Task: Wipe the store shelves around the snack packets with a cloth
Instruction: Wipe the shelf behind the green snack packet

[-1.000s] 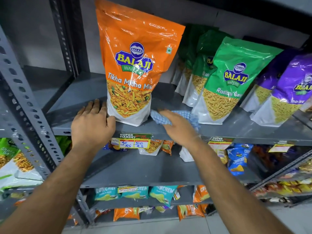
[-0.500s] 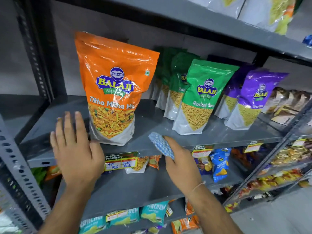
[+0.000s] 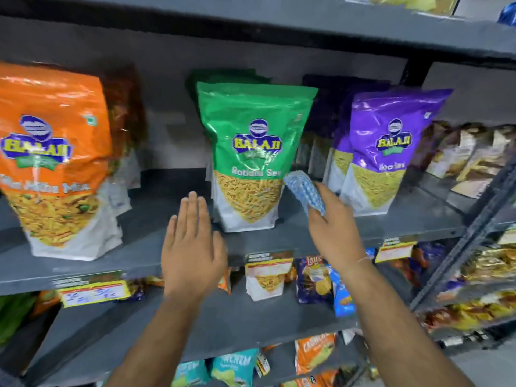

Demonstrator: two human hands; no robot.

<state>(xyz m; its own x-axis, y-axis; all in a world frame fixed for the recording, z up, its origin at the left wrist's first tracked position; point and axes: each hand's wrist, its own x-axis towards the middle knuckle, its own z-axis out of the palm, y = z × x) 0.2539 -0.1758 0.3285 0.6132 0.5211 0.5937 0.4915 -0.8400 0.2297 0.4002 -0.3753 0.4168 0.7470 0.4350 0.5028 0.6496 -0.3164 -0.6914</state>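
A grey metal shelf (image 3: 156, 219) carries an orange snack packet (image 3: 53, 163) at the left, a green packet (image 3: 251, 152) in the middle and a purple packet (image 3: 391, 146) at the right. My right hand (image 3: 332, 230) holds a blue checked cloth (image 3: 303, 189), raised between the green and purple packets, just right of the green one. My left hand (image 3: 191, 247) is held flat with fingers together, palm down, in front of the shelf just left of the green packet's base. It holds nothing.
More packets stand behind the front row. Brown packets (image 3: 469, 157) fill the shelf to the right. Price labels (image 3: 95, 293) hang on the shelf edge. Lower shelves hold small chip packets (image 3: 314, 277). Another shelf board (image 3: 279, 20) runs overhead.
The view has shifted right, from the orange packet to the green one. Both hands moved right; the left left the orange packet's side, and the right lifted the cloth off the shelf.
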